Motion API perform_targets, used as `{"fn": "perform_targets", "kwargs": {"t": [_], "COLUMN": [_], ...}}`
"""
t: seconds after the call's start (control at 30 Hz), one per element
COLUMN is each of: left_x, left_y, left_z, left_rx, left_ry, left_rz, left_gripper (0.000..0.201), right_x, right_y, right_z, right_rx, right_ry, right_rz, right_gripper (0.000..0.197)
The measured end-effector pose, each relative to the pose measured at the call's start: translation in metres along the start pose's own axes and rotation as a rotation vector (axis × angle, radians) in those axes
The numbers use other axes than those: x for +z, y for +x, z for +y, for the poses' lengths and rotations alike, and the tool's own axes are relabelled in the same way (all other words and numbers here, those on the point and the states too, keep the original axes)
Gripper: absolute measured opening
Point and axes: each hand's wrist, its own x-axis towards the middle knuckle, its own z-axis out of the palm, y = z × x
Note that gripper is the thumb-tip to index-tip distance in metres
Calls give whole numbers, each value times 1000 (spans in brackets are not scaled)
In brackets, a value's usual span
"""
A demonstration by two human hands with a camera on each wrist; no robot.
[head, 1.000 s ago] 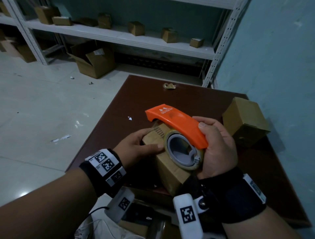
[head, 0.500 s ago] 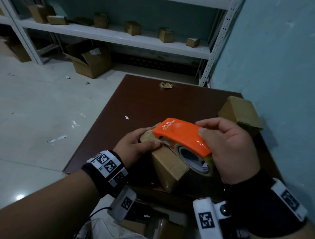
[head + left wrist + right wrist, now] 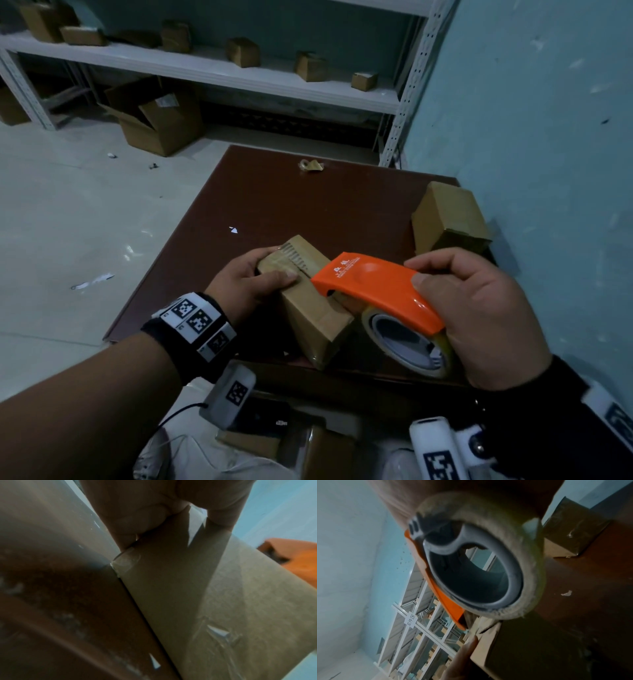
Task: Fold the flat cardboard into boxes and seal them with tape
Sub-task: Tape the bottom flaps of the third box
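Observation:
A small brown cardboard box (image 3: 310,308) stands on the dark red-brown table (image 3: 281,205) near its front edge. My left hand (image 3: 253,277) grips the box's far end, thumb pressed along the taped top. My right hand (image 3: 479,308) holds an orange tape dispenser (image 3: 376,291) with a clear tape roll (image 3: 407,342), its nose over the box's right top edge. The left wrist view shows the box (image 3: 197,595) side with fingers (image 3: 137,520) curled on its top corner. The roll (image 3: 479,561) fills the right wrist view, with the box (image 3: 496,649) below it.
A second folded box (image 3: 448,219) stands at the table's right edge by the blue wall. A crumpled tape scrap (image 3: 310,165) lies at the far edge. White shelving (image 3: 222,73) with several small boxes and an open carton (image 3: 157,116) stand behind.
My right hand has drawn the dispenser toward me and to the right, off the box's top middle to its right edge. The left hand stays on the box's far end.

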Motion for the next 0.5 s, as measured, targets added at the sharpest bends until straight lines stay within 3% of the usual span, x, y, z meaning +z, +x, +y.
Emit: {"fn": "perform_targets", "kwargs": {"t": [0.13,0.27,0.5], "left_x": [-2,-3,-5], "left_y": [-2,-3,-4], "left_z": [1,5,12], "left_rx": [-59,-97,-224], "left_ry": [-23,-44,-110], "left_rz": [-55,-75,-117], "left_gripper": [63,61,75], "right_x": [-6,2,4], "right_y": [-4,-9,-11], "right_z": [3,8,8], "right_rx": [97,134,186], "right_ry": [-73,-108,-77], "right_rz": [-147,-252,-327], "right_gripper": [12,51,62]}}
